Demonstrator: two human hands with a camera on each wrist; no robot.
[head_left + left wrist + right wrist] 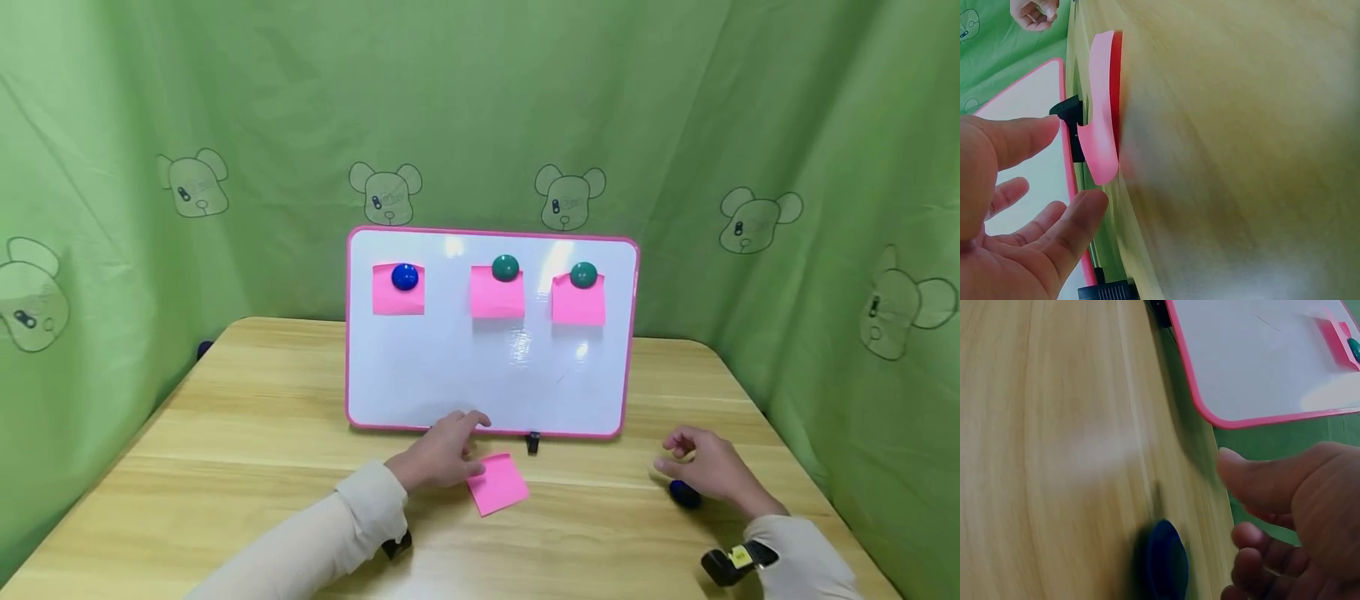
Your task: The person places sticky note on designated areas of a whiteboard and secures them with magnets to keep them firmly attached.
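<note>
A loose pink sticky note (498, 485) lies on the table in front of the whiteboard (480, 375), its edge curling up in the left wrist view. My left hand (441, 454) reaches over its left side. The thumb overlaps the note's corner in the head view, while the left wrist view shows thumb and fingers spread with nothing between them. On the right, a dark blue round magnet (685, 494) sits on the table. My right hand (712, 468) hovers just above and beside it, fingers loosely bent and holding nothing. In the right wrist view the magnet (1167, 561) is apart from the fingers.
The pink-framed board stands upright on black feet (533, 442). On it, a blue magnet (405, 277) and two green magnets (506, 267) pin pink notes (578, 307) in a row. A green curtain (480, 100) with mouse-head drawings surrounds the wooden table (247, 433).
</note>
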